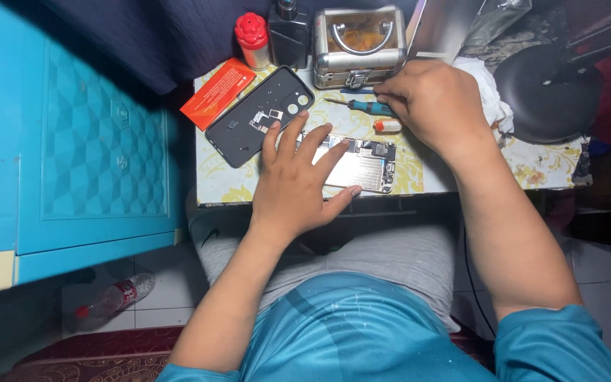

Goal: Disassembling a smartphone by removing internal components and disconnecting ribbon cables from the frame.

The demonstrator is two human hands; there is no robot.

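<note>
An opened phone body (365, 164) with bare circuit parts lies on the small table (210, 185). My left hand (297, 182) rests flat on it, fingers spread, covering its left half. The phone's black back cover (256, 117) lies to the left, inside up. My right hand (433, 102) is closed over the handle end of a teal screwdriver (365, 107) lying in front of a small metal case (359, 46). A short white and orange tool (388, 126) lies just below that hand.
An orange card (218, 93), a red-capped bottle (252, 39) and a dark bottle (288, 35) stand at the table's back. White cloth (489, 95) and a black round pan (549, 92) sit right. A blue cabinet (86, 134) stands left; a plastic bottle (114, 297) lies on the floor.
</note>
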